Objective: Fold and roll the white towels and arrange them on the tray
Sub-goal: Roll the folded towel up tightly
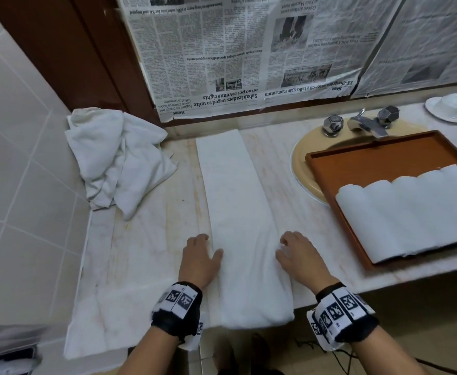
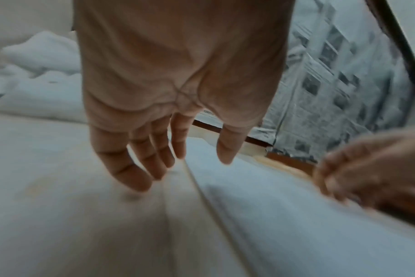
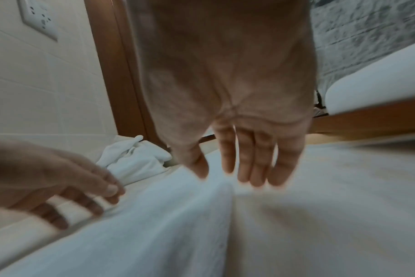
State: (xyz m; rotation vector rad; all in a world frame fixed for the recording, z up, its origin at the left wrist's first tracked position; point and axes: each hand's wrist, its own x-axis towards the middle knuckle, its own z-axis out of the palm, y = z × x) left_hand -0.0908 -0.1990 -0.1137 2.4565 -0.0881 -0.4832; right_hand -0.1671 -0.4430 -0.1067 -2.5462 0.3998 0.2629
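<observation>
A white towel (image 1: 235, 201), folded into a long narrow strip, lies on the marble counter from the front edge to the back wall. My left hand (image 1: 200, 255) hovers open at the strip's left edge near its front end; its fingers (image 2: 140, 168) are straight above the counter. At the right edge my right hand (image 1: 295, 253) is open too, its fingers (image 3: 254, 163) straight above the cloth. Several rolled white towels (image 1: 416, 212) lie side by side on the brown wooden tray (image 1: 370, 155) to the right. A heap of unfolded white towels (image 1: 116, 158) sits at the back left.
The tray rests over a beige sink (image 1: 301, 161) with a chrome tap (image 1: 365, 124). A white dish (image 1: 450, 106) stands at the back right. Newspaper (image 1: 249, 50) covers the wall behind. White tiles (image 1: 19, 158) close off the left side. The counter's front edge (image 1: 384, 277) is near my wrists.
</observation>
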